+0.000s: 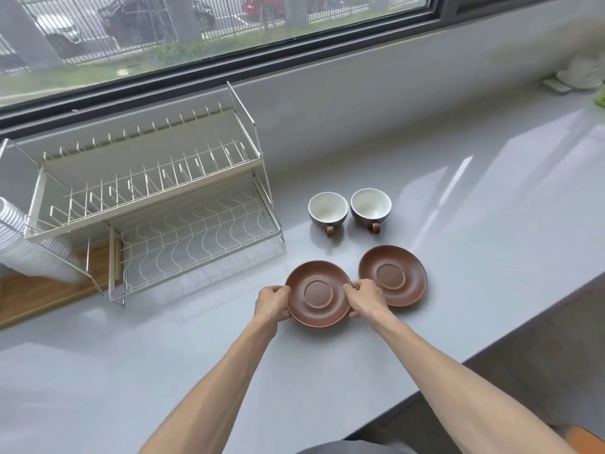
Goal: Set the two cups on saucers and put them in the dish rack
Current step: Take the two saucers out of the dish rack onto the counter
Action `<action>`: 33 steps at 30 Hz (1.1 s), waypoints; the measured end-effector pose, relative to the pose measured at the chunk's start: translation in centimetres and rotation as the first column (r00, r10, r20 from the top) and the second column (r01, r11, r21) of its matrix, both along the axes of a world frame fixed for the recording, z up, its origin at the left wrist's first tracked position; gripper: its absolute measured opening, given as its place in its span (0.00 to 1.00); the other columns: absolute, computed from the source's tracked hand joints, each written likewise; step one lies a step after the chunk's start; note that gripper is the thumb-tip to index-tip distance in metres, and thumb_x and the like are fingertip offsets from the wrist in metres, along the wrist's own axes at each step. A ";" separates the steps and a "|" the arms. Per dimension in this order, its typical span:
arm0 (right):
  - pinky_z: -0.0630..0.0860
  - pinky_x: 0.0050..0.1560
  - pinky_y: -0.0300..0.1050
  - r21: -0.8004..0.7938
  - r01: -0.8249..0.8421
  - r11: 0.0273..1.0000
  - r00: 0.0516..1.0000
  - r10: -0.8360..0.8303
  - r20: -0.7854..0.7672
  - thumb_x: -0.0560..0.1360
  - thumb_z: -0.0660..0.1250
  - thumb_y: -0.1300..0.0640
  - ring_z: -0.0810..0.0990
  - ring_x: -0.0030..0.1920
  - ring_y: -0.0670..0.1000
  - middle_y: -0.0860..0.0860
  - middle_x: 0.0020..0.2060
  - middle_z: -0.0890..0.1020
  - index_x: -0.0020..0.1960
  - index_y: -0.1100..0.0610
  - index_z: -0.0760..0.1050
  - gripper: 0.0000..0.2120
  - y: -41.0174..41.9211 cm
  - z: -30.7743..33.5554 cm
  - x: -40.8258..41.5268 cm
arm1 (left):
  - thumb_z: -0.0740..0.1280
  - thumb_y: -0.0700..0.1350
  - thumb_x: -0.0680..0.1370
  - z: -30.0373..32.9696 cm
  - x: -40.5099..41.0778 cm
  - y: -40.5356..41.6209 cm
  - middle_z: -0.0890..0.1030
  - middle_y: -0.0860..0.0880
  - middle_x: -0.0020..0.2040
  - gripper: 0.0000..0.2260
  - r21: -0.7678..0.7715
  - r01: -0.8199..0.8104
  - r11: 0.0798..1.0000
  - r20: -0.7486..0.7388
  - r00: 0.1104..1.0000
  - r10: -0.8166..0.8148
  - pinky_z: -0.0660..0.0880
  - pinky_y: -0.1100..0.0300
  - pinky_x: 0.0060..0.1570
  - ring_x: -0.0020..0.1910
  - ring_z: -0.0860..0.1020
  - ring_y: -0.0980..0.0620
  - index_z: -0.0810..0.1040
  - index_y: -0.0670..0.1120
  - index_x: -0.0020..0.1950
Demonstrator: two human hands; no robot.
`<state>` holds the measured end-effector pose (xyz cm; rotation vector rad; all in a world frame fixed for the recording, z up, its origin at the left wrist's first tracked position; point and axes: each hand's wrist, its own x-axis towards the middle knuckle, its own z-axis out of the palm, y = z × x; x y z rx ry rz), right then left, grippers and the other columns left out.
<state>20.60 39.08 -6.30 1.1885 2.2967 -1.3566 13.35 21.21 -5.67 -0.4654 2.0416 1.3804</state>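
Two brown saucers lie side by side on the grey counter. My left hand (272,302) and my right hand (366,300) grip opposite rims of the left saucer (318,293). The right saucer (394,275) lies untouched, its left rim partly hidden by my right hand. Behind them stand two upright cups, white inside, brown handles facing me: the left cup (328,209) and the right cup (371,206). The two-tier wire dish rack (196,231) stands to the left, with nothing on either tier.
A stack of white plates (19,237) leans at the rack's left end, over a wooden board (42,290). The counter edge (491,352) runs diagonally at the right. A window sill and wall close the back. White items (579,75) sit far right.
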 end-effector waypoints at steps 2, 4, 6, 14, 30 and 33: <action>0.86 0.51 0.54 -0.008 -0.002 1.000 1.000 0.002 -0.002 0.78 0.62 0.53 0.89 0.37 0.58 0.51 0.35 0.82 0.52 0.61 0.84 0.15 0.0 0.1 -0.2 | 0.62 0.40 0.71 0.0 -0.2 0.1 0.77 0.44 0.37 0.06 -0.024 -0.008 1.000 0.005 1.000 0.008 0.83 0.46 0.54 0.34 0.75 0.45 0.79 0.44 0.38; 0.86 0.50 0.53 -0.006 -0.016 1.000 1.000 0.016 0.001 0.78 0.61 0.54 0.89 0.36 0.57 0.51 0.33 0.81 0.50 0.62 0.84 0.15 0.0 0.1 -0.4 | 0.61 0.40 0.69 -0.1 -0.3 0.2 0.75 0.44 0.34 0.05 -0.054 -0.006 0.999 0.002 1.000 0.006 0.82 0.45 0.56 0.33 0.72 0.45 0.77 0.45 0.37; 0.86 0.50 0.52 0.005 -0.043 0.999 0.999 0.043 0.014 0.78 0.61 0.54 0.89 0.35 0.56 0.50 0.31 0.79 0.47 0.62 0.83 0.15 0.0 0.2 -0.6 | 0.60 0.41 0.67 0.0 -0.4 0.3 0.73 0.44 0.34 0.04 -0.076 0.012 0.997 0.001 1.000 -0.012 0.80 0.43 0.56 0.33 0.69 0.45 0.75 0.46 0.37; 0.84 0.45 0.48 0.030 -0.084 0.996 0.996 0.083 0.044 0.77 0.60 0.56 0.89 0.34 0.56 0.49 0.25 0.74 0.34 0.56 0.73 0.13 -0.1 0.3 -1.3 | 0.60 0.42 0.69 -0.3 -1.4 0.2 0.75 0.46 0.32 0.06 -0.115 0.025 0.993 -0.033 0.999 -0.029 0.82 0.46 0.55 0.31 0.73 0.45 0.76 0.47 0.35; 0.78 0.54 0.50 0.256 -0.029 0.966 0.998 0.040 -0.040 0.77 0.58 0.53 0.82 0.55 0.64 0.60 0.50 0.87 0.50 0.54 0.83 0.15 7.0 3.6 -4.2 | 0.62 0.46 0.77 3.8 -4.4 6.3 0.85 0.49 0.56 0.15 -0.245 0.205 0.948 -0.404 0.867 -0.292 0.75 0.55 0.59 0.55 0.82 0.49 0.81 0.50 0.61; 0.76 0.61 0.51 0.250 0.116 0.961 0.987 -0.083 -0.136 0.79 0.60 0.52 0.81 0.61 0.62 0.59 0.55 0.87 0.59 0.53 0.83 0.16 9.9 4.3 -5.5 | 0.63 0.46 0.77 4.6 -5.4 9.8 0.85 0.46 0.56 0.14 -0.069 0.243 0.967 -0.361 0.898 -0.252 0.78 0.49 0.60 0.55 0.83 0.46 0.81 0.49 0.61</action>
